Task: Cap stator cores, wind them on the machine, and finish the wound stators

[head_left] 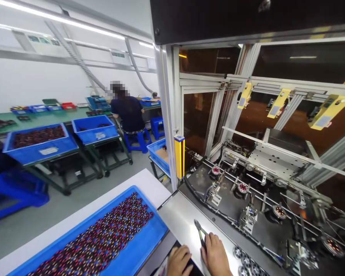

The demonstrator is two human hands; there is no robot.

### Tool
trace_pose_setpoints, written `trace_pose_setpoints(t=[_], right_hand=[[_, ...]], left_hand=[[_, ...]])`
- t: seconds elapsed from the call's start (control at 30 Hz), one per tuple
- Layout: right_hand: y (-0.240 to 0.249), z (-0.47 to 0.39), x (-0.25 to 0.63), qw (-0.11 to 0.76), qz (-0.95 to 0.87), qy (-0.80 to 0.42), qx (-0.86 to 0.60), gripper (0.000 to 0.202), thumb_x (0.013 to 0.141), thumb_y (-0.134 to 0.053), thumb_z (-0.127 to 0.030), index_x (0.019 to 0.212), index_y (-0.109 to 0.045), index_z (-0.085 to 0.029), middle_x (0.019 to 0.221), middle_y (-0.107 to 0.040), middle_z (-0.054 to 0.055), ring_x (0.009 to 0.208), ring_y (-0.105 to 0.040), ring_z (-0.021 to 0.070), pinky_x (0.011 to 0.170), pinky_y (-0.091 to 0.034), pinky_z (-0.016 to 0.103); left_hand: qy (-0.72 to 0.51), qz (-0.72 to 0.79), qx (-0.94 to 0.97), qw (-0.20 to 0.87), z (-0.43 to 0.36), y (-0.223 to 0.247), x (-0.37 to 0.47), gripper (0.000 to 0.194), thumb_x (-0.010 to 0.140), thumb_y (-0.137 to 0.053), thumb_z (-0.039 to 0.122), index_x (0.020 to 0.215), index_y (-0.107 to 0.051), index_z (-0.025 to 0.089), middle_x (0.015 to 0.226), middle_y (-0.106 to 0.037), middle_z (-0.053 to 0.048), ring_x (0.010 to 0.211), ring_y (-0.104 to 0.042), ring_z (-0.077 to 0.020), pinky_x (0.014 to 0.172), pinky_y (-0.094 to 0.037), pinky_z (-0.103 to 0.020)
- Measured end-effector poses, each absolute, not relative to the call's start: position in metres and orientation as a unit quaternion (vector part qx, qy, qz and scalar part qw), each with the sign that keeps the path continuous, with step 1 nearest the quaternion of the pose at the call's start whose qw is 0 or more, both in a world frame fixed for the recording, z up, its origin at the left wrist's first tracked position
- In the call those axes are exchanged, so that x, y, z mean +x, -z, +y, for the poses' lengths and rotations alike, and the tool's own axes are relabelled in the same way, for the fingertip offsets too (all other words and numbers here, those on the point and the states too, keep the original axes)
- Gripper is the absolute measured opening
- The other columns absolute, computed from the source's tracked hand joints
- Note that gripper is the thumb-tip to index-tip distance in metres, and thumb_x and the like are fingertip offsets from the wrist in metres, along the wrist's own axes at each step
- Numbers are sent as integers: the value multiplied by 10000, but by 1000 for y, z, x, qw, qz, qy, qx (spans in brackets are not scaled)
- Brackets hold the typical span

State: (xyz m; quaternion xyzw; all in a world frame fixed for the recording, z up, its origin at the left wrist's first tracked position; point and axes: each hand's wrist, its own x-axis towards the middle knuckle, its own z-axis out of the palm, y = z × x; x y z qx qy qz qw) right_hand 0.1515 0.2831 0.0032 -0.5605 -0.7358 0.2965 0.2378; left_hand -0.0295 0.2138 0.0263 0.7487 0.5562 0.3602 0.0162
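Observation:
My right hand (pixel 216 255) is closed around the handles of a pair of pliers (pixel 199 229), whose jaws point up and away over the bare metal ledge (pixel 178 214). Just to its left, my left hand (pixel 178 261) rests low at the frame's bottom edge, fingers curled; whether it holds anything is hidden. Several round metal parts (pixel 245 260) lie on the ledge to the right of my right hand. A blue tray (pixel 149 239) at the left holds rows of small dark round parts with red and blue bits (pixel 103 237).
A machine with wound round parts (pixel 242 188) on a dark bed (pixel 201 180) fills the right side. A metal post with a yellow sensor bar (pixel 179 157) stands between tray and machine. Further back, a seated person (pixel 129 111) is near blue bins (pixel 94 130) on carts.

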Motion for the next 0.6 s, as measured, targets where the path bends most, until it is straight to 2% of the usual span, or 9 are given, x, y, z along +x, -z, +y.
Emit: trace_pose_setpoints(t=[0.07, 0.1, 0.17, 0.23, 0.33, 0.4, 0.47, 0.6], right_hand=[[-13, 287, 158, 234, -706, -390, -543, 360, 916, -614, -463, 1095, -651, -154, 1098, -681, 93, 1076, -625, 257, 994, -463, 509], [-18, 288, 159, 229, -684, -442, -532, 375, 940, -574, -503, 1049, -650, -153, 1008, -683, 62, 976, -647, 217, 929, -505, 453], [-29, 289, 159, 214, -630, -551, -504, 442, 971, -491, -563, 932, -639, -148, 795, -644, 7, 717, -633, 146, 719, -545, 338], [-43, 289, 153, 198, -566, -650, -467, 494, 969, -460, -607, 894, -621, -146, 677, -583, -28, 553, -564, 101, 547, -502, 259], [-71, 296, 136, 203, -474, -750, -414, 471, 924, -541, -606, 1010, -606, -148, 691, -588, -30, 506, -547, 87, 470, -480, 229], [-92, 311, 117, 235, -421, -783, -393, 428, 912, -600, -541, 1091, -587, -153, 737, -605, -25, 506, -550, 83, 469, -494, 229], [-112, 337, 92, 294, -371, -791, -387, 363, 930, -614, -459, 1126, -576, -156, 795, -614, -16, 530, -555, 77, 481, -498, 220], [-132, 412, 35, 430, -255, -759, -416, 316, 990, -543, -409, 1182, -557, -158, 942, -628, 22, 639, -594, 94, 541, -526, 230]], left_hand=[[-356, 568, 741, 30, 217, -24, -25, 199, 953, -511, 248, 852, -680, 218, 808, -714, -47, 770, -701, -198, 729, -562, -330], [-354, 576, 736, 36, 218, -23, -23, 203, 949, -504, 221, 835, -671, 207, 786, -710, -47, 746, -693, -196, 730, -555, -337], [-351, 592, 725, 44, 221, -21, -17, 206, 935, -498, 174, 802, -654, 195, 744, -695, -44, 711, -677, -194, 714, -540, -342], [-348, 603, 716, 47, 226, -19, -10, 214, 920, -493, 156, 772, -644, 192, 707, -680, -42, 679, -662, -197, 679, -531, -341], [-348, 609, 711, 49, 238, -15, 0, 219, 897, -484, 184, 737, -634, 197, 677, -675, -50, 634, -650, -200, 614, -527, -328], [-347, 613, 708, 49, 251, -11, 7, 172, 868, -502, 223, 791, -653, 196, 746, -708, -81, 686, -675, -222, 604, -539, -329], [-340, 617, 708, 51, 264, -5, 13, 145, 840, -522, 235, 822, -662, 199, 775, -724, -90, 709, -690, -234, 589, -539, -322], [-310, 623, 716, 58, 280, 8, 19, 148, 828, -532, 196, 705, -612, 220, 608, -668, -38, 559, -650, -201, 514, -491, -286]])
